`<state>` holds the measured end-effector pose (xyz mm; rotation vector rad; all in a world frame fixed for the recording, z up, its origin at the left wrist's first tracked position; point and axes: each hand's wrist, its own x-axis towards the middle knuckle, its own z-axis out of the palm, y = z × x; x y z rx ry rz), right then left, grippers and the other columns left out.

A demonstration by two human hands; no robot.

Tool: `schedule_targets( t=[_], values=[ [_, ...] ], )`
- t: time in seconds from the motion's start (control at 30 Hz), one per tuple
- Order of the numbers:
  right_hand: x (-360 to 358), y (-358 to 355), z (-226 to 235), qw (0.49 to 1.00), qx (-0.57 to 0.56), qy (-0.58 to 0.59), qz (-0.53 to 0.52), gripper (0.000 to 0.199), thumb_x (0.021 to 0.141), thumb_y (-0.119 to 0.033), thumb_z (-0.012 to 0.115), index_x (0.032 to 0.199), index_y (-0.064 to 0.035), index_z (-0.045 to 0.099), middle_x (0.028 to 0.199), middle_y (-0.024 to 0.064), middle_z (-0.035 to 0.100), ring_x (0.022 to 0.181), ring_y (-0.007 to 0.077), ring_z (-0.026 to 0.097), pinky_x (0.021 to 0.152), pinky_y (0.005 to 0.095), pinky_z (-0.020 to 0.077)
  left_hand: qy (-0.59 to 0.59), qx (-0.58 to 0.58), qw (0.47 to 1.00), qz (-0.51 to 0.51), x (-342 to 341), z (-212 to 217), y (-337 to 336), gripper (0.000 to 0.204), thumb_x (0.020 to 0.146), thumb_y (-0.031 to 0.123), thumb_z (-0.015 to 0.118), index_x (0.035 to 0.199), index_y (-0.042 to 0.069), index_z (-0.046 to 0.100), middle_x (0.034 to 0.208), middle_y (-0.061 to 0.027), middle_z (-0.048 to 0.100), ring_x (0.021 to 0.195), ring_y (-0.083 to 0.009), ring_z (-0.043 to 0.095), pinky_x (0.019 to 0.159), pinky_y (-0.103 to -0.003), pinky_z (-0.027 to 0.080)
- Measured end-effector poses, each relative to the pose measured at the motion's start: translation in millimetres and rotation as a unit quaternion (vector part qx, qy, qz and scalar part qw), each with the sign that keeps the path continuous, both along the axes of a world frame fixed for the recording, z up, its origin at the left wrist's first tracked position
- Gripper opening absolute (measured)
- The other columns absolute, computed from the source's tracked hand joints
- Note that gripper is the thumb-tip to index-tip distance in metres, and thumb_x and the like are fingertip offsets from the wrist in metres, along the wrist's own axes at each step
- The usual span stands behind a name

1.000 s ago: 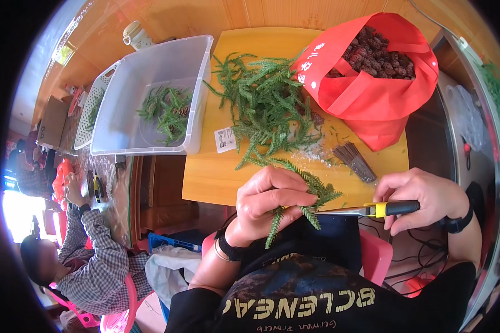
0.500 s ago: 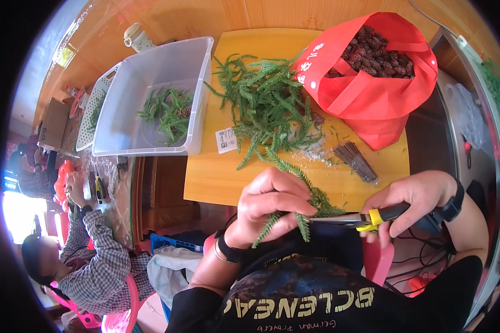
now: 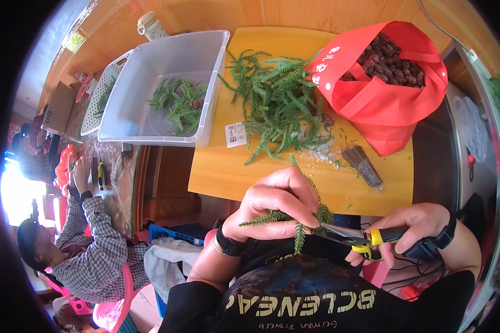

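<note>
At far left a seated person (image 3: 66, 250) works at another bench. A clear bin (image 3: 144, 127) holds a few green sprigs and cones. On the yellow table (image 3: 222, 172) lies a pile of sprigs (image 3: 278, 105), then a red bag (image 3: 394, 111) of cones and a bundle of dark sticks (image 3: 362, 165). Below, the left hand (image 3: 278, 208) pinches a sprig (image 3: 294, 219) over the lap, fingers closed round its stem. The right hand (image 3: 414, 230) grips yellow-handled pliers (image 3: 353, 237), the tips meeting the sprig. The step looks like trimming or cutting the sprig; next calls for a firm squeeze, the fingers kept off the blades.
</note>
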<state>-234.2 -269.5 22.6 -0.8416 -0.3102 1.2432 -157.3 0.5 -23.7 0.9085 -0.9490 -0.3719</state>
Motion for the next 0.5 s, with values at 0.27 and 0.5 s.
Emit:
schedule_targets(
  t=[0.27, 0.5],
  values=[
    [-1.1, -1.3, 7.4, 0.995, 0.000, -0.101, -0.001, 0.012, 0.082, -0.005, 0.054, 0.085, 0.0051, 0.057, 0.122, 0.0255, 0.048, 0.110, 0.0300, 0.051, 0.086, 0.0329, 0.0396, 0.086, -0.054, 0.995, 0.013, 4.7, -5.6, 3.4, 0.010, 0.072, 0.008, 0.072, 0.075, 0.003, 0.064, 0.079, -0.0069, 0.054, 0.073, -0.0199, 0.056, 0.067, -0.031, 0.046],
    [-6.2, 16.7, 38.3, 0.706, -0.385, -0.554, -0.216, 0.011, 0.066, -0.010, 0.061, 0.071, -0.0004, 0.058, 0.105, 0.0183, 0.048, 0.086, 0.0283, 0.054, 0.078, 0.0342, 0.0430, 0.107, 0.048, 0.982, 0.146, -1.2, -7.5, -1.4, 0.012, 0.071, 0.005, 0.070, 0.079, 0.004, 0.061, 0.076, -0.0040, 0.055, 0.074, -0.0147, 0.053, 0.071, -0.026, 0.042]
  ],
)
